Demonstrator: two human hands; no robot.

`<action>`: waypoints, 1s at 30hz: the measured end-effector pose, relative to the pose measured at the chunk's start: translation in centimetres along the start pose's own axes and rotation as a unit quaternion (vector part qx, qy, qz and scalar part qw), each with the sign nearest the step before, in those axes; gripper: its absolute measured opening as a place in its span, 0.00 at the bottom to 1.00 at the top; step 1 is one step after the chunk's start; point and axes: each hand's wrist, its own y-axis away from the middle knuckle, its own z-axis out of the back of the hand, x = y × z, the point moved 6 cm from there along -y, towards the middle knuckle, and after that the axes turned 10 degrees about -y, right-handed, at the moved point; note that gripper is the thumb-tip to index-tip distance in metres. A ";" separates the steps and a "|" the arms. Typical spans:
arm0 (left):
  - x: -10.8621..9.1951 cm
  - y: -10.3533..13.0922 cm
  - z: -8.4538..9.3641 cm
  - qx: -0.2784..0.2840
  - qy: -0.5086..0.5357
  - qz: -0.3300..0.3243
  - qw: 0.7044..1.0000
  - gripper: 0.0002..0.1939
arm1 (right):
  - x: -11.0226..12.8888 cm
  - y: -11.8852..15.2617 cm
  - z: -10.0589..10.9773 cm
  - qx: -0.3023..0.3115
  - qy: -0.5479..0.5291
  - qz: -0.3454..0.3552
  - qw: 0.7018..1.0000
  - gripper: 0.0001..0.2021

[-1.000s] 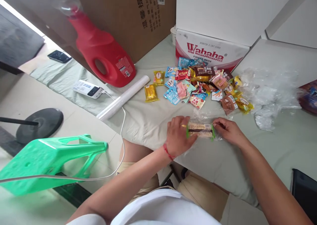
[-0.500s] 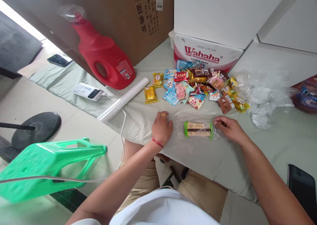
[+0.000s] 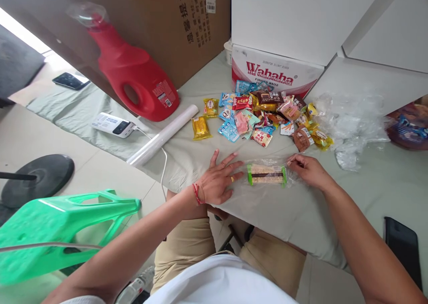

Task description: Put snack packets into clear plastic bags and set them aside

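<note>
A packaged biscuit snack with green ends lies flat on the cloth-covered table, with clear plastic wrap over and around it. My left hand is spread, palm down, at the left side of the wrap, its fingertips close to the snack's green end. On the other side, my right hand pinches the right part of the wrap between thumb and fingers. Behind both hands lies a pile of small wrapped snacks in several colours.
A roll of clear film lies to the left, near a white power bank with a cable and a red jug. Crumpled clear plastic is at the right. A dark phone rests near the right edge. A green stool stands on the floor.
My left hand has turned and spread its fingers, moving from a curled pose to lie over the wrap's left side. My right hand keeps its pinch on the wrap. The view shifted slightly.
</note>
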 end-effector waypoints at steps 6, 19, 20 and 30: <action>-0.2 -0.2 -0.8 -0.026 0.008 0.036 0.999 0.31 | -0.5 -0.3 0.3 0.017 -0.005 -0.023 1.000 0.22; 2.7 -1.2 -0.8 -0.060 0.127 0.330 0.934 0.22 | -0.6 0.8 0.6 0.041 -0.105 -0.109 0.988 0.38; 2.7 -1.2 -0.9 -0.052 0.126 0.349 0.927 0.22 | -1.1 0.8 0.7 0.039 -0.104 -0.116 0.987 0.37; 2.6 -1.0 -2.0 -0.093 0.054 0.400 0.910 0.09 | 0.6 0.3 1.8 0.012 0.132 0.095 0.987 0.17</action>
